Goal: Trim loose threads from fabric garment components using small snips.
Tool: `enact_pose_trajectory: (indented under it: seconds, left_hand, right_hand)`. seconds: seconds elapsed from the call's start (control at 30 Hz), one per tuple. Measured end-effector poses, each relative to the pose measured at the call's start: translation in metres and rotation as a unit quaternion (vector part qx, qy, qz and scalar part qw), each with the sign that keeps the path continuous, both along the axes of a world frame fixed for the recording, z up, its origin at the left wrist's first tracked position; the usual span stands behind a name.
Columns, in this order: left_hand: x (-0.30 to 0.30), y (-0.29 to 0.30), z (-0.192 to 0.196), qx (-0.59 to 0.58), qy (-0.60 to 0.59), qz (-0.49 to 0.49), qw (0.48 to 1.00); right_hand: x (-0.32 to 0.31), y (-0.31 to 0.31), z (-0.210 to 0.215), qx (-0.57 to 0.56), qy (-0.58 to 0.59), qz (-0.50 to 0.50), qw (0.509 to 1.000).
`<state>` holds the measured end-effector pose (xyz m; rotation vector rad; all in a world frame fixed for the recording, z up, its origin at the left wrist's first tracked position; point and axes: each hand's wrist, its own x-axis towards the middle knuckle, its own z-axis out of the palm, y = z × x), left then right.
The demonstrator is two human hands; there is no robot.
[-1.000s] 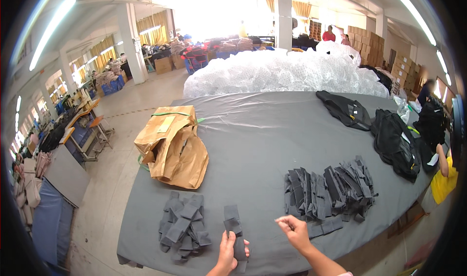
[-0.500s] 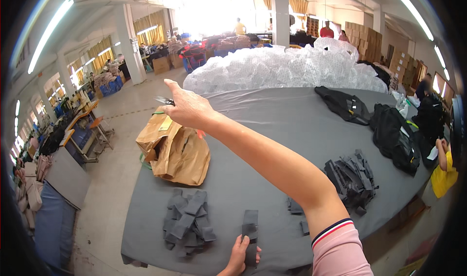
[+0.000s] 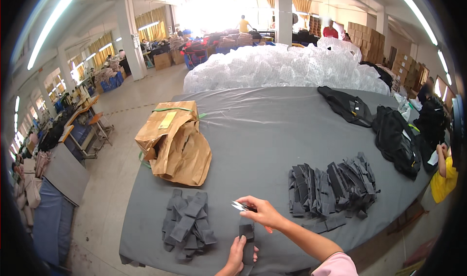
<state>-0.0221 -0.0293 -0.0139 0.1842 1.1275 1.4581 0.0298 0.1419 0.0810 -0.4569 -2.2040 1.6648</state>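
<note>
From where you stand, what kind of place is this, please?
Probably a garment or bag workshop. A long grey cutting table holds stacks of dark fabric pieces, the right hand holds small snips, and a heap of clear plastic bags lies behind.

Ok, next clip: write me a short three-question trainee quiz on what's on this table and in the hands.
1. True or false: the right hand holds small metal snips.
2. Multiple choice: the left hand rests on a) a dark fabric strip, b) the brown paper bundle, c) a black bag.
3. Fill in: the small pile of dark pieces lies to the person's ___ of the hands, the large pile to the other side.

Key:
1. True.
2. a, the dark fabric strip at the near edge of the grey table.
3. Left.
</note>
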Motion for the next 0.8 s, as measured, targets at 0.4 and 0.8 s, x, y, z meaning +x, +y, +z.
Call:
enact_pose_trajectory:
  seconds: [0.4,0.8]
  left_hand:
    - [0.001,0.008,-0.028,-0.020,0.037,0.007,0.999]
    - [0.007,0.012,-0.018,-0.032,0.071,0.003,0.997]
  right_hand:
    - [0.040,-0.047,-0.127,-0.082,0.000,-0.292,0.953]
    - [0.049,-0.055,-0.135,-0.023,0.009,-0.313,0.949]
